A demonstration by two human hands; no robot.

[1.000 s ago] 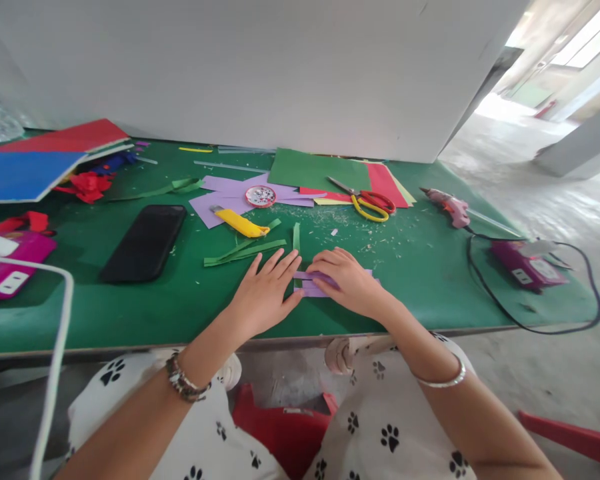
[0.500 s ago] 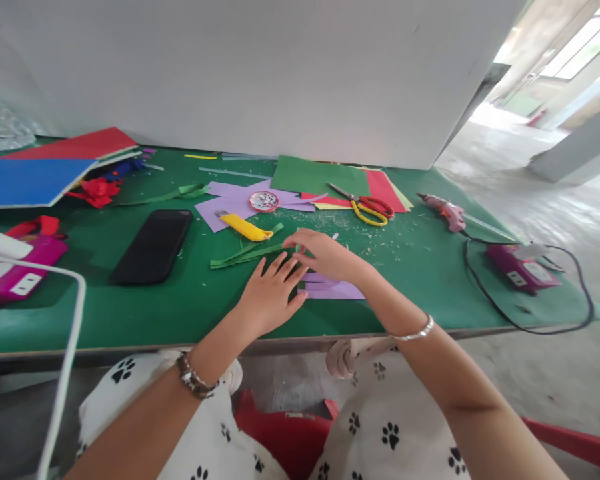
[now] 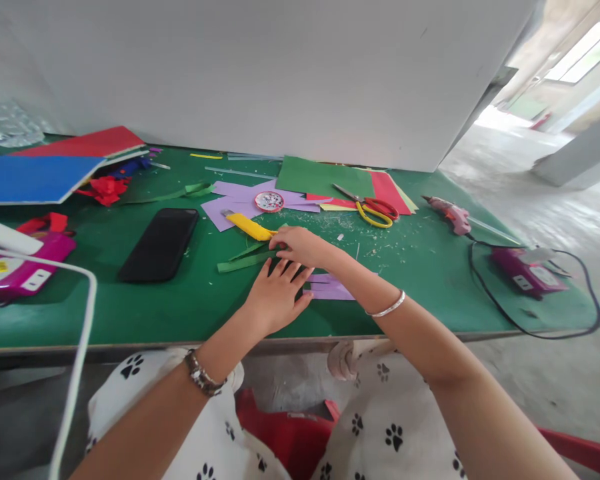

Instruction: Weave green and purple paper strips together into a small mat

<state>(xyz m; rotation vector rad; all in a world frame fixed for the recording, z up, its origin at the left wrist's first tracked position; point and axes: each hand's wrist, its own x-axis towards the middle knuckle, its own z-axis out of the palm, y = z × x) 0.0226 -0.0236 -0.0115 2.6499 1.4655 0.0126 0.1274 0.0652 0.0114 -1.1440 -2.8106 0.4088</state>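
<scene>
Since a second ago the right hand (image 3: 305, 247) has left the slit purple paper (image 3: 330, 288) and reached across to the green strips (image 3: 245, 262), so attention seems to have passed to the strips. The paper lies under the right forearm, long axis running left-right, its left end by the left hand (image 3: 275, 303), which is spread flat. The strips slant away rightward, beyond the left fingertips. The right fingers are curled; whether they pinch a strip, I cannot tell. Just beyond them sits the yellow cutter (image 3: 250, 227).

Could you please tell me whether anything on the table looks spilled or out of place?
Yes: small pale scraps are scattered across the green tabletop near the scissors, looking untidy, perhaps like leftover trimmings.
</scene>
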